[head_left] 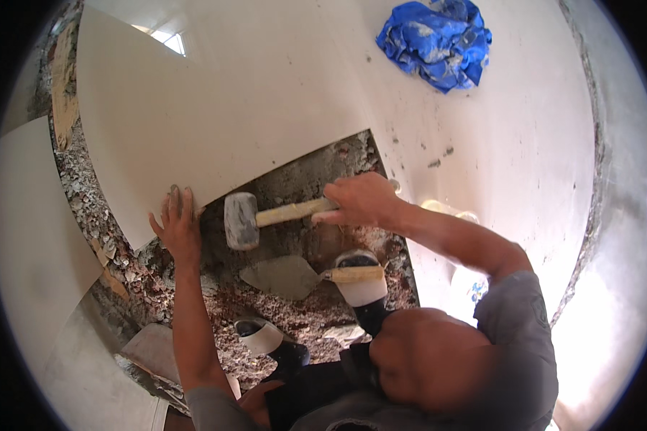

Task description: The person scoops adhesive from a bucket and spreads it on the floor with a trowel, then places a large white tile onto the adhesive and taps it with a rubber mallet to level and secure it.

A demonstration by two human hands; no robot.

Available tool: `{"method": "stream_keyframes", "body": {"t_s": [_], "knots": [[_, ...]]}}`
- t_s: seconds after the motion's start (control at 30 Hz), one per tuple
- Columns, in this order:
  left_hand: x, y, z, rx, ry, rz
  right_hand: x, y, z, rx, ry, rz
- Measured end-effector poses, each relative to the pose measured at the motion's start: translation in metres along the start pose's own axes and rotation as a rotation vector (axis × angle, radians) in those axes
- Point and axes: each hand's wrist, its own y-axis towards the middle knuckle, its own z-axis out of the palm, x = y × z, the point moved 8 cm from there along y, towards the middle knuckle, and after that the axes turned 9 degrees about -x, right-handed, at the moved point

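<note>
My left hand lies with fingers spread on the near corner of a large pale floor tile. A mallet is gripped by its wooden handle in my right hand. Its grey, worn head hangs over the rough mortar bed, just right of my left hand and beside the tile's near edge. Below the mallet a pointed trowel rests on the bed, and its wooden handle lies across the front of my right shoe.
A crumpled blue plastic sheet sits on the pale tiles at the far right. Another tile is at the left, past a strip of rubble. Both my feet are on the broken ground. A grey wall edge runs along the right.
</note>
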Motion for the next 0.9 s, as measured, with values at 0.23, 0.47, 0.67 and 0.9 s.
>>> {"method": "stream_keyframes", "body": {"t_s": [0.23,0.47,0.67,0.9], "knots": [[-0.002,-0.002,0.003,0.075,0.031,0.013,-0.017,-0.024,-0.047,-0.231,-0.019,-0.038],[-0.004,0.007,0.004,0.275,-0.003,-0.019,-0.162,-0.114,-0.113,-0.711,0.346,0.725],[-0.013,0.055,0.016,0.427,-0.311,-0.219,-0.242,-0.123,-0.135,-0.863,0.259,0.887],[-0.037,0.118,0.04,0.39,-0.202,-0.333,-0.243,-0.035,-0.151,-0.865,0.315,0.767]]}}
